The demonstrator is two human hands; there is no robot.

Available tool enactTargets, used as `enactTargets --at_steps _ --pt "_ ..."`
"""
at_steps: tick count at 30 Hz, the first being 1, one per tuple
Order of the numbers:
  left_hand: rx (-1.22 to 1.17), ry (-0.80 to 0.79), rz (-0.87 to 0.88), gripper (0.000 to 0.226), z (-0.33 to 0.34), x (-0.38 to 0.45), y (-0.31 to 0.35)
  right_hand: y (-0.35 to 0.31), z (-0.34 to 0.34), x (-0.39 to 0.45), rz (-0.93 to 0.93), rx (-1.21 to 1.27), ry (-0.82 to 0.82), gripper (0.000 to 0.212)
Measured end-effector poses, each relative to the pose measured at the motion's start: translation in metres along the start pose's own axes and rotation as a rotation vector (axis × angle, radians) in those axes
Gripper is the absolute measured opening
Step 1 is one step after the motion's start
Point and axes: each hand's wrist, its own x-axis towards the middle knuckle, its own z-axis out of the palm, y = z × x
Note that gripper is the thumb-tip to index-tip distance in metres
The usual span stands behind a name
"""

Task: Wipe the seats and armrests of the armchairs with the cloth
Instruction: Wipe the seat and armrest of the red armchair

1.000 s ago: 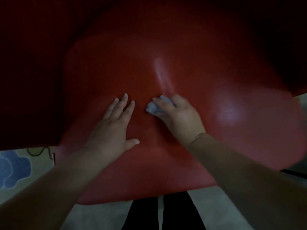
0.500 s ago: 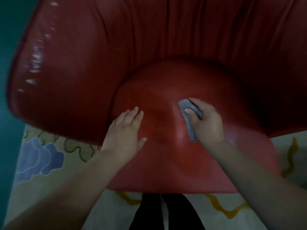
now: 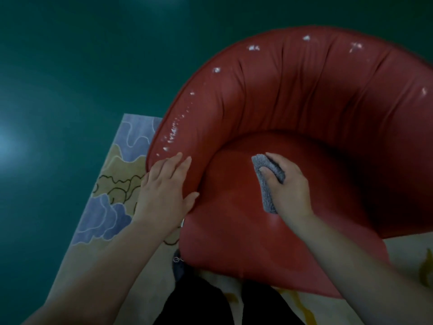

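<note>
Right hand (image 3: 289,188) grips the grey cloth (image 3: 267,181), thumb and fingers curled round it, cloth pressed on the seat (image 3: 234,207) of the red armchair (image 3: 304,95). Left hand (image 3: 164,193) lies flat, fingers straight and close together, on the curved armrest (image 3: 185,127) just left of the seat. Patterned rug (image 3: 112,191) left of and below that hand, dark green floor (image 3: 70,66) beyond. Dark trouser legs (image 3: 199,303) below both wrists. Nothing between the hands.
</note>
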Motion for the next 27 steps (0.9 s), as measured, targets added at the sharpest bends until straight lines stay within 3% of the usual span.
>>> enactTargets --at_steps 8,14,19,27 --pt "-0.025 -0.006 -0.059 0.087 -0.034 0.017 -0.093 -0.062 0.052 0.001 -0.003 -0.021 -0.004 0.031" --pt "0.025 -0.048 0.11 0.082 -0.037 0.061 -0.161 -0.1 0.112 -0.003 0.108 -0.021 0.135 0.032" --pt "0.009 -0.205 0.285 0.082 -0.042 0.088 -0.205 -0.127 0.158 -0.018 0.212 0.064 0.3 0.028" --pt "0.017 -0.3 0.462 0.079 -0.07 0.118 -0.225 -0.166 0.175 -0.04 0.29 0.109 0.526 0.024"
